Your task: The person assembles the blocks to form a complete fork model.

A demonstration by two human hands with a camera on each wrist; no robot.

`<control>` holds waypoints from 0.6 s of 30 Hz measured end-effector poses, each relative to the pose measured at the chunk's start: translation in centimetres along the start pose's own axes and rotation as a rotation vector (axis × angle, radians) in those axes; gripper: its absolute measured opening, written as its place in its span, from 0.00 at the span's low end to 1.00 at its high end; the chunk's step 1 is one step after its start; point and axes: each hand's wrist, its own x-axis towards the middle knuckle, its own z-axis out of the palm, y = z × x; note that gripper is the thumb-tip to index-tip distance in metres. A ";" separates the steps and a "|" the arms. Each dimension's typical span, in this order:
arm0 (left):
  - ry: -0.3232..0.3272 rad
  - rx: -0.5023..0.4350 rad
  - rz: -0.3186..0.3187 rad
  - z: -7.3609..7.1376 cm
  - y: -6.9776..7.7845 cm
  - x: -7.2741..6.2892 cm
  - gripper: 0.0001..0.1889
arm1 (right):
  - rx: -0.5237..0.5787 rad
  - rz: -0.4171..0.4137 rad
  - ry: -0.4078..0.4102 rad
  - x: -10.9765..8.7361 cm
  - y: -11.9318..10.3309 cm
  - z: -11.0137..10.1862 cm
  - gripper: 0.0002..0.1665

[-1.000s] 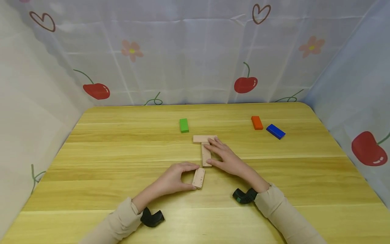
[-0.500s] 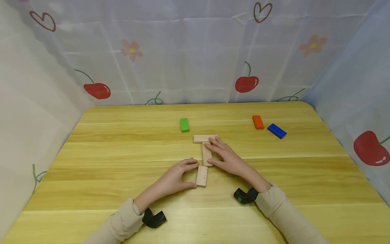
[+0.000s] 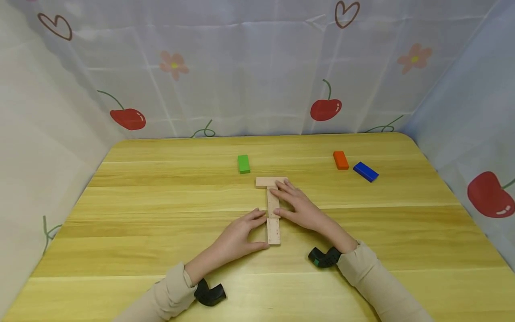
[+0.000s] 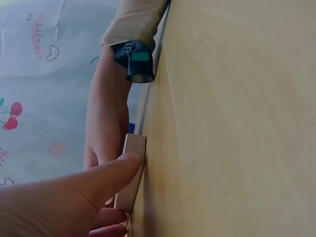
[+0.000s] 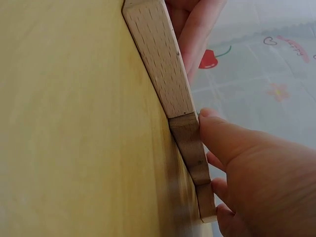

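Observation:
Three plain wooden blocks lie flat, end to side, in a T shape in the head view. The crosswise block (image 3: pixel 265 182) is at the far end, the middle block (image 3: pixel 272 201) runs toward me, and the nearest block (image 3: pixel 273 232) continues the line. My left hand (image 3: pixel 237 237) pinches the nearest block lengthwise, thumb at its near end and fingers by its far left corner. In the left wrist view the thumb (image 4: pixel 129 159) presses that block. My right hand (image 3: pixel 301 210) rests with extended fingers on the middle and crosswise blocks, its thumb (image 5: pixel 210 118) touching the middle one.
A green block (image 3: pixel 243 164) lies beyond the T, slightly left. An orange-red block (image 3: pixel 340 160) and a blue block (image 3: pixel 365 171) lie at the back right of the wooden table (image 3: pixel 161 188). A printed curtain (image 3: pixel 249 67) stands behind the table.
My left hand has moved the nearest block rightward and straightened it, so it now lines up against the middle block's near end. The right hand has stayed in place.

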 end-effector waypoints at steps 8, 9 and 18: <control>0.015 0.026 0.013 0.3 0.4 0.4 0.35 | -0.014 0.000 0.006 -0.1 -0.1 -0.3 0.34; 0.013 0.023 0.010 0.3 0.5 0.4 0.36 | -0.014 0.000 0.007 -0.1 -0.1 -0.4 0.34; 0.039 0.011 0.031 -1.2 -1.2 2.0 0.45 | 0.030 0.035 0.001 -0.2 0.0 -1.1 0.36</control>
